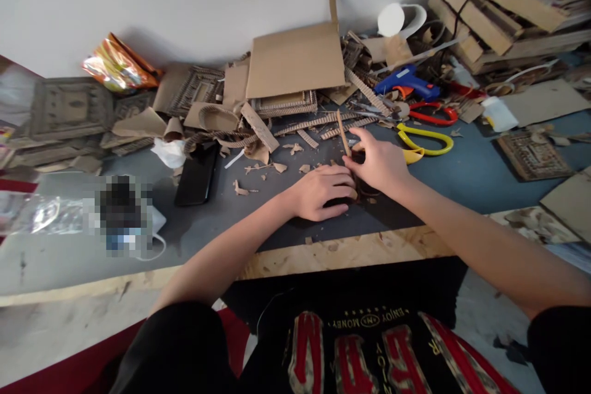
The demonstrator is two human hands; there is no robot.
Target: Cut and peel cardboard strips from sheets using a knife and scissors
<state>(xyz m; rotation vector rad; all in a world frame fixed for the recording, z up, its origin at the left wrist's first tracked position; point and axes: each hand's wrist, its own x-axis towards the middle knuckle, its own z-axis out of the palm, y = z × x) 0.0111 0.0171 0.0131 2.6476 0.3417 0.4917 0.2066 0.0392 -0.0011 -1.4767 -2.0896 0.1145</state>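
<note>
Near the table's front edge, both hands meet around a thin cardboard strip (pixel 342 132) that stands up at a tilt. My right hand (pixel 379 161) pinches its lower part between thumb and fingers. Just left of it, my left hand (pixel 323 192) lies low over the table with its fingers curled; what is under them is hidden. Cardboard scraps (pixel 279 167) are scattered left of the hands. Yellow-handled scissors (pixel 427 149) and red-handled scissors (pixel 434 116) lie right of and behind my right hand.
Behind the hands are a flat cardboard sheet (pixel 295 64), corrugated strips (pixel 314 125) and a blue glue gun (pixel 406 81). A black phone (pixel 197 174) lies left. A white bottle (pixel 499 114) and a small corrugated panel (pixel 533 155) are right. Stacked cardboard pieces (pixel 508 6) stand back right.
</note>
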